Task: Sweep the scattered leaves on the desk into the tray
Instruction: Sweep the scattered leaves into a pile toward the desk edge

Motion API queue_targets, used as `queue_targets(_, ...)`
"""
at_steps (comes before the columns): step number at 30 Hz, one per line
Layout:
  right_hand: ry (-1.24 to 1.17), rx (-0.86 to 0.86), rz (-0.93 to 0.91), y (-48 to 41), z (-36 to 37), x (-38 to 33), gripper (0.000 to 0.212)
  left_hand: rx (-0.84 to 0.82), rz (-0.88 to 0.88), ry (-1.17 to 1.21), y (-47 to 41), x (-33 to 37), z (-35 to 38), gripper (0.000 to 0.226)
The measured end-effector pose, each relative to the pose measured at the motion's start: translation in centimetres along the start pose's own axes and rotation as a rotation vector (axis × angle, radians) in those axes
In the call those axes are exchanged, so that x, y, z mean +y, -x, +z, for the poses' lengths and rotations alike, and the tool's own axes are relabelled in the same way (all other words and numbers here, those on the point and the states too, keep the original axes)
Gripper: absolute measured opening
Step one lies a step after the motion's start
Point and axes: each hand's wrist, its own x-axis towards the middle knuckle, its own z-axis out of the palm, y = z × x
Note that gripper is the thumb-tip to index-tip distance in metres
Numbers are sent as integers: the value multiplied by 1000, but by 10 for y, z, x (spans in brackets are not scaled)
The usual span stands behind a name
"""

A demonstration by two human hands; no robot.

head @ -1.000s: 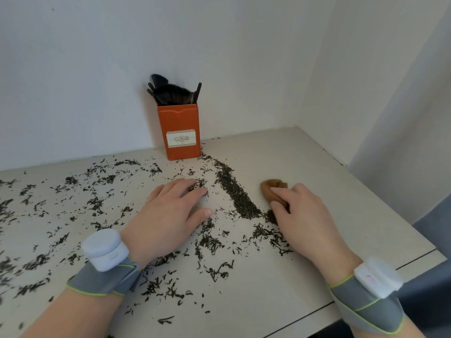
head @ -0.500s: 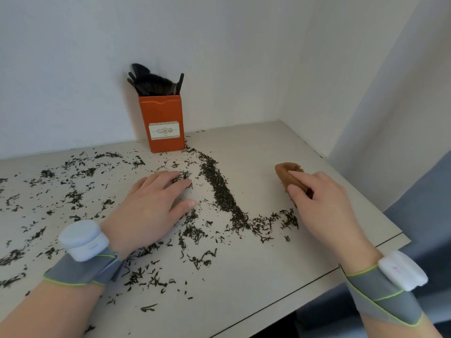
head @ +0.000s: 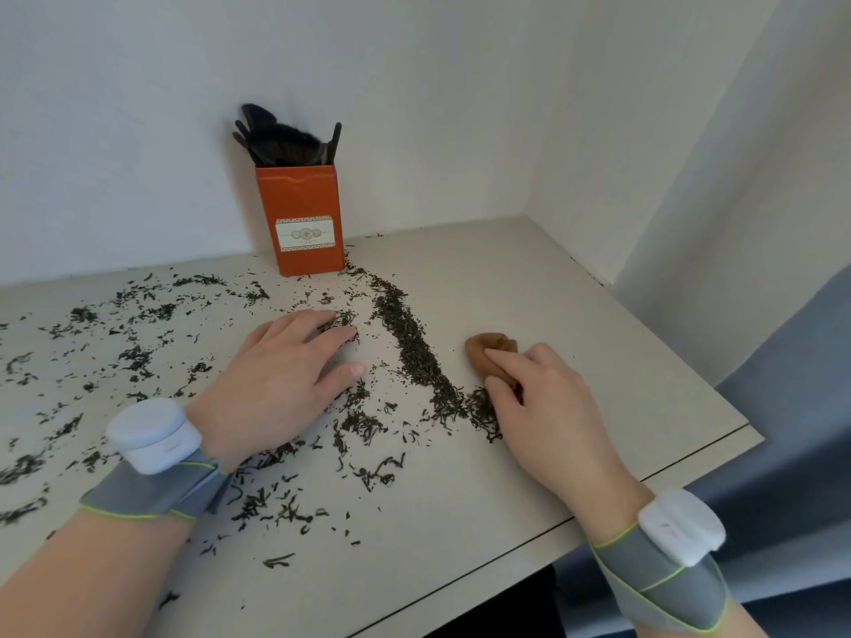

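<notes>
Head view, looking down at the bench: my right hand holds a small brown brush-like tool, its grip closed around it with the fingers curled over the near end, while the tool's rounded far end points away from me toward the wall. The leaves I have gathered lie in a dark ridge just left of that tool, and the ridge's long axis runs from the orange box at the back wall toward me, bending right at its near end, where a clump of it touches my right fingers. So the ridge sits between my two hands, nearer to the right one. My left hand lies flat and spread on the bench, palm down, holding nothing, with loose leaves under and around its fingertips and many more scattered well off to its left. No tray shows anywhere in this view, so I cannot tell which way the pile must finally travel; my judgement is that the right hand, being beside the ridge, is the one placed to push it broadside.
</notes>
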Motion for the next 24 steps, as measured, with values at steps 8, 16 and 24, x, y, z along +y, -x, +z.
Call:
queue_targets(8,-107,-12,-58,5,6,-28,25,-6,-3,0,0,1,-1,72)
queue_targets(16,-73,88,186,9,-30,34,34,-15,-6,-7,-1,1,-1,72)
queue_targets(24,120,57,162,37,-21,34,42,-11,-5,-15,0,2,-2,72)
